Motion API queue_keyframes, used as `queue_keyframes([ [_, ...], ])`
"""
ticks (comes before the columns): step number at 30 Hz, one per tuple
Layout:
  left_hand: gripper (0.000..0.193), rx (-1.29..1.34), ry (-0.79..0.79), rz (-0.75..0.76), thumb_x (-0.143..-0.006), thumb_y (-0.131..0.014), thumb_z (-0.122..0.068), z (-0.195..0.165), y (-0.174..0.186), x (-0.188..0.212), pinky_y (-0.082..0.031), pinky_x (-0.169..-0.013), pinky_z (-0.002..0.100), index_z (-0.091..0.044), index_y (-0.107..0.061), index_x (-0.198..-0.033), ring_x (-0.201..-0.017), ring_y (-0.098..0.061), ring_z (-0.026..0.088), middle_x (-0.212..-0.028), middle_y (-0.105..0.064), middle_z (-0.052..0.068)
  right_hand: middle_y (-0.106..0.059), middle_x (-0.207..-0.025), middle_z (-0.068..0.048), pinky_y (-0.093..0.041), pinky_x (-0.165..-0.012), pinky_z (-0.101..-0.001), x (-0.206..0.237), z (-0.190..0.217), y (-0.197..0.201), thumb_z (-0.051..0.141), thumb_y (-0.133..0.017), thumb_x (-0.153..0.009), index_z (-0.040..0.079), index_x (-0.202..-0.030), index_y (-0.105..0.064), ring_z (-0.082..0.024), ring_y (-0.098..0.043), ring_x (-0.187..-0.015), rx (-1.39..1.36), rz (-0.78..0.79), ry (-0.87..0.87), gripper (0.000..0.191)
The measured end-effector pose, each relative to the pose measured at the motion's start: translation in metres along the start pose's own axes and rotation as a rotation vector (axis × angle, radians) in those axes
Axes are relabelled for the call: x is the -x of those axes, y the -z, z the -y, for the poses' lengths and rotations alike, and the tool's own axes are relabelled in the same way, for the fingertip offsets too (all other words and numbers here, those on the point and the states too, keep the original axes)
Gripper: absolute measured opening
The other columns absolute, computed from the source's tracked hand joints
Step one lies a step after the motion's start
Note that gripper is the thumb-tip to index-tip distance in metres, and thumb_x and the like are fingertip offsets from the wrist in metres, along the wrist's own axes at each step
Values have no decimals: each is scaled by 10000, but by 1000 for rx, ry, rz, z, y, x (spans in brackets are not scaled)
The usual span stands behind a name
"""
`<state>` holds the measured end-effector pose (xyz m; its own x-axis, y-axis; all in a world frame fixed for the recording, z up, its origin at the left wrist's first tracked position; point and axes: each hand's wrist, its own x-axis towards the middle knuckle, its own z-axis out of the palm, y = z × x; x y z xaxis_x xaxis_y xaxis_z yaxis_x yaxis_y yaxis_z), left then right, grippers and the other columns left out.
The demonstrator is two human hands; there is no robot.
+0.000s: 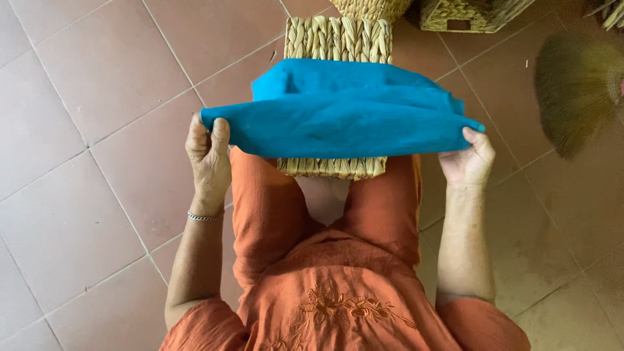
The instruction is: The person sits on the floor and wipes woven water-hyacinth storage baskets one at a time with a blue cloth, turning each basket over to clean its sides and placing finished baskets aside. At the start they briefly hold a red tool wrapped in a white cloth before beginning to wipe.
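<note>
Blue cloth (344, 117), folded into a thick band, hangs stretched between the two hands and drapes across the top of a woven straw basket (338, 39); the basket rests on the person's knees, so the cloth lies spread over its opening while the hands keep it taut from either end; left hand (208, 153) sits at the cloth's left corner, its grip closed tight, thumb and fingers wrapped round a bunched end of fabric; a thin bracelet (205, 216) circles that wrist; right hand (469, 162) is at the opposite corner, its grip narrow, thumb on top pinching the pointed tip of the cloth against the fingers beneath; the finger undersides are hidden, so how much fabric they gather cannot be told; between the two grips the basket's lower rim shows just below the cloth edge; orange clothing (325, 286) fills the space nearer than the grips; beyond them, more woven baskets (468, 14) stand on the tiled floor (84, 130); a straw broom head (575, 91) lies outward of the right grip, well apart.
</note>
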<state>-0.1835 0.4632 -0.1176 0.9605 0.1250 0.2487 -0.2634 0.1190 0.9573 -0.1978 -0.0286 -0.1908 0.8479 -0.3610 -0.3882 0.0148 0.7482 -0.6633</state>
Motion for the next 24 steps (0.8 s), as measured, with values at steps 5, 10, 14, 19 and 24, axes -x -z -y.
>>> queue_keyframes([
  [5,283,-219,19,18,-1153,-671,-111,32,-7,-23,-314,-611,224,-90,-488,-938,-745,-335,40,-841,-383,-88,-616,-1242,-152,-498,-1153,-533,-8,-17,20,42,-672,-738,33,-1181,-590,-337,-592,-1214,-142,4,-60,451],
  [10,276,-521,197,77,-976,-703,-241,53,13,-21,-396,-566,237,0,-648,-1100,-673,-445,38,-741,-501,-41,-643,-1251,-132,-507,-1147,-497,10,-28,24,4,-683,-769,70,-1179,-645,-303,-616,-1228,-185,-23,-107,417],
  [14,516,-534,209,172,-1047,-650,-477,70,22,-41,-515,-723,262,24,-693,-1165,-847,-612,59,-892,-693,-9,-598,-1302,-207,-481,-1112,-556,32,-34,6,239,-816,-849,6,-1262,-598,-374,-572,-1239,-422,25,-108,523],
  [19,809,-797,671,352,-1020,-530,-684,92,6,-75,-505,-890,408,81,-718,-1202,-998,-641,259,-1048,-682,232,-554,-1473,-118,-413,-1239,-527,48,-55,-19,357,-878,-808,80,-1404,-531,-315,-516,-1396,-404,153,-66,743],
  [24,784,-511,688,390,-917,-685,-579,80,-4,-76,-512,-1022,440,51,-591,-1373,-1194,-644,307,-1278,-664,223,-535,-1500,-156,-396,-1222,-580,46,-68,-31,320,-811,-844,78,-1440,-513,-354,-500,-1405,-454,-7,-125,709],
])
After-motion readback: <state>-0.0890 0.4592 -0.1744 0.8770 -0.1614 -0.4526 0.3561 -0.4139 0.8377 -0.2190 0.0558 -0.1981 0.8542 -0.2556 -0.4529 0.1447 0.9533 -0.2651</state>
